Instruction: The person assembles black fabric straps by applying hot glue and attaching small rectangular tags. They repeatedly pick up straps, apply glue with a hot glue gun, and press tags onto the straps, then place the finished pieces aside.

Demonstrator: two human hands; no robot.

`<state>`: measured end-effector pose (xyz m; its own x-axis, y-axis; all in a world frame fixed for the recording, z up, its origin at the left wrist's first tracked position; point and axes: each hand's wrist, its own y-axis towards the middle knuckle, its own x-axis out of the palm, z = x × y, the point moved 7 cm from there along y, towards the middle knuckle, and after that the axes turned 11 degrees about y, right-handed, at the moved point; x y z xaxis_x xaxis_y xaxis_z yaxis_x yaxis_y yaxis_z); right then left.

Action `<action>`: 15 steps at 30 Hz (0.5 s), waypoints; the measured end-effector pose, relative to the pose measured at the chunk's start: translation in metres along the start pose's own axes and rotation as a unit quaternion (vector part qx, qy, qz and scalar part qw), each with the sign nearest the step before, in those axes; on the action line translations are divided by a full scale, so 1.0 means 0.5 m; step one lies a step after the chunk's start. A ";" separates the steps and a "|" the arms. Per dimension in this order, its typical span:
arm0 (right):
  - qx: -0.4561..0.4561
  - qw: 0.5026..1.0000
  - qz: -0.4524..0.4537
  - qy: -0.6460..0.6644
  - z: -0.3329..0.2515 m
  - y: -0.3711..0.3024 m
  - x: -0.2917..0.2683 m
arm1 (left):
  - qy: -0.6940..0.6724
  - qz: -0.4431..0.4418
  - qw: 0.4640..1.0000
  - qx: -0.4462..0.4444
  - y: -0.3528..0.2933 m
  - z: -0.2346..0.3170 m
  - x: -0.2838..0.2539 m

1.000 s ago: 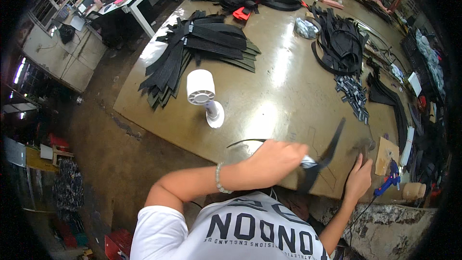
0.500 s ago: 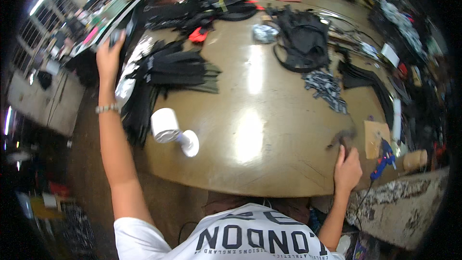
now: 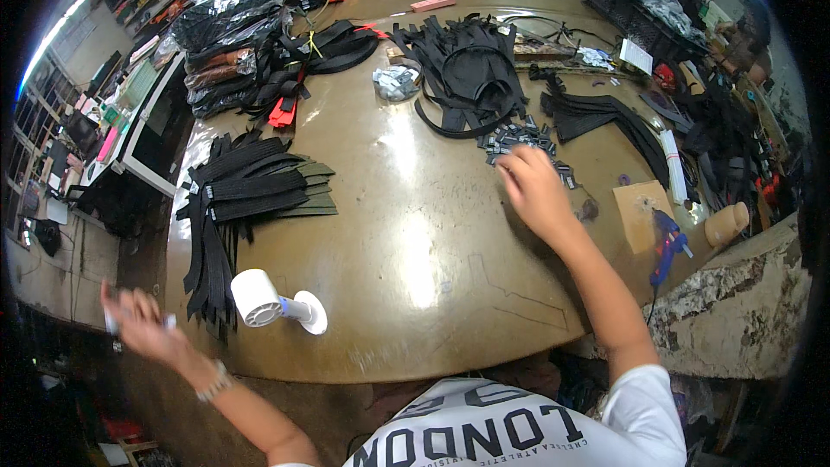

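Fingers (image 3: 519,164) of the right hand (image 3: 539,192) are curled over a pile of small tags (image 3: 517,134) in the head view, any pinch unclear; those of the left hand (image 3: 149,330) are blurred, and whether anything is gripped cannot be told. Right of the left fingers, black-and-green straps (image 3: 264,193) are stacked, seemingly finished; beyond the right fingers, loose black straps (image 3: 478,69) are heaped, apparently still unworked.

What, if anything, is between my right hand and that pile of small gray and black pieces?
Nothing visible: your right hand overlaps the near side of the pile in this view, though contact is unclear. The black straps lie beyond it, out of the way.
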<state>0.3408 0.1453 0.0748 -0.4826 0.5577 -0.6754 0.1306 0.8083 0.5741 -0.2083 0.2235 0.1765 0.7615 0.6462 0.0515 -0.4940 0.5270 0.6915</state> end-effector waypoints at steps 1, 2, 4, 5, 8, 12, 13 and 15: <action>-0.025 1.000 -0.006 0.002 0.008 0.037 0.039 | -0.025 0.040 0.999 0.012 -0.033 0.043 -0.038; -0.050 0.999 -0.004 -0.014 0.019 0.069 0.072 | 0.013 0.086 0.995 0.051 -0.071 0.085 -0.075; -0.086 0.995 -0.015 -0.043 0.043 0.110 0.131 | 0.084 0.162 0.978 0.102 -0.130 0.139 -0.137; -0.104 0.993 -0.021 -0.056 0.054 0.124 0.154 | 0.111 0.195 0.971 0.077 -0.156 0.144 -0.166; -0.168 0.978 -0.025 -0.123 0.074 0.134 0.192 | 0.027 0.257 0.966 -0.022 -0.188 0.117 -0.239; -0.229 0.954 -0.027 -0.192 0.066 0.128 0.194 | -0.138 0.180 0.968 -0.106 -0.210 0.087 -0.229; -0.237 0.953 -0.019 -0.186 0.055 0.130 0.185 | -0.154 0.189 0.959 -0.148 -0.226 0.080 -0.218; -0.225 0.956 -0.020 -0.186 0.029 0.142 0.162 | -0.189 0.110 0.963 -0.158 -0.256 0.098 -0.156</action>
<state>0.3237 0.2507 0.0543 -0.1266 0.6245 -0.7707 -0.3070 0.7142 0.6291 -0.1843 0.0787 0.1193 0.6927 0.5460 0.4713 -0.7184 0.5804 0.3834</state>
